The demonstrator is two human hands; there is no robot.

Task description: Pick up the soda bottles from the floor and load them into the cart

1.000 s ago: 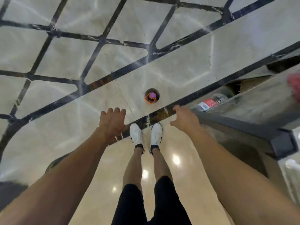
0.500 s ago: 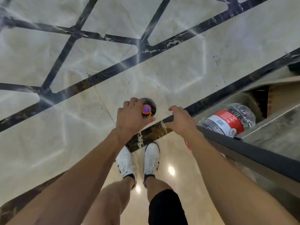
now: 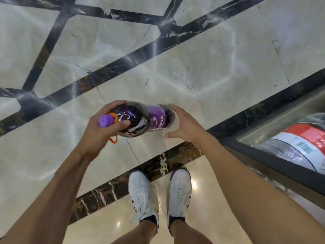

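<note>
A dark soda bottle (image 3: 139, 118) with a purple cap, purple label and orange carry loop lies tilted in the air above the marble floor. My left hand (image 3: 98, 131) is shut around its neck end, thumb just below the cap. My right hand (image 3: 182, 125) is cupped at the bottle's bottom end, fingers spread; whether it touches the bottle is unclear. At the right edge, a clear bottle with a red and white label (image 3: 299, 147) lies inside the cart (image 3: 274, 161), behind its dark rim.
My two white shoes (image 3: 158, 194) stand on the glossy floor below the hands, beside a dark marble strip (image 3: 140, 173). The cart's black rim runs diagonally along the right side, close to my right forearm. Pale marble with dark inlay lines spreads ahead.
My left hand has lifted the dark bottle off the floor and tipped it sideways. My right hand left the cart rim and came to the bottle's bottom end.
</note>
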